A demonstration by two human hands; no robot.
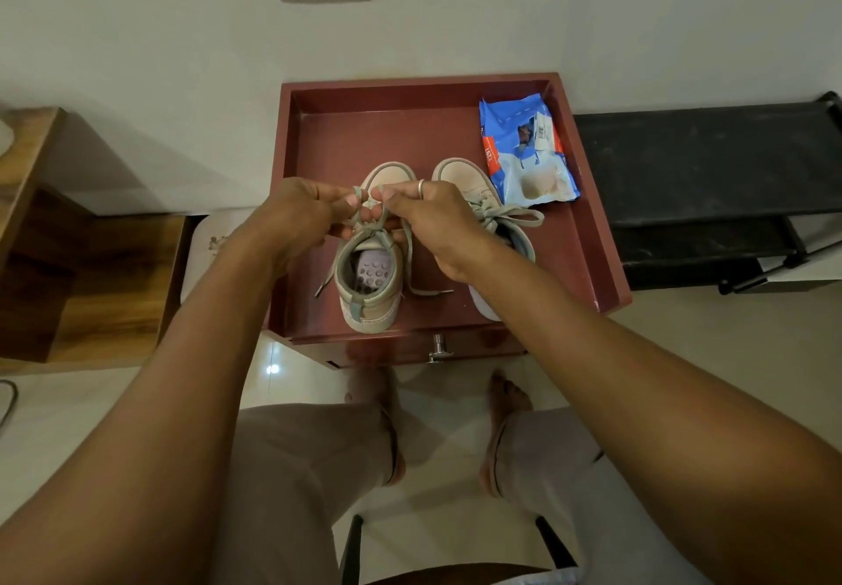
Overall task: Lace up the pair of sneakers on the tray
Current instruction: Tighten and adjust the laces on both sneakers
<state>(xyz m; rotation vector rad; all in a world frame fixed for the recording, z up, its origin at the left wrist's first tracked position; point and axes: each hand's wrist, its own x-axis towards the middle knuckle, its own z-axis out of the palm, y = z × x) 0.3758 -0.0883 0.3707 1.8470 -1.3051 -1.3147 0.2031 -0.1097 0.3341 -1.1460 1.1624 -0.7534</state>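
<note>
Two small pink-and-grey sneakers stand side by side on a dark red tray [587, 229]. Above the left sneaker [369, 283], my left hand [296, 220] pinches a loop of its grey lace [410, 261]. My right hand [433, 224], with a ring on one finger, pinches the other loop close beside it. The two loose lace ends trail down on either side of that shoe. The right sneaker [474, 188] carries a tied bow, and my right wrist hides its heel part.
A blue and white plastic packet [524, 151] lies at the tray's back right. The tray tops a red cabinet with a metal knob [438, 347]. A wooden unit [68, 242] stands left and a black rack [706, 165] right. My bare feet rest below on the pale floor.
</note>
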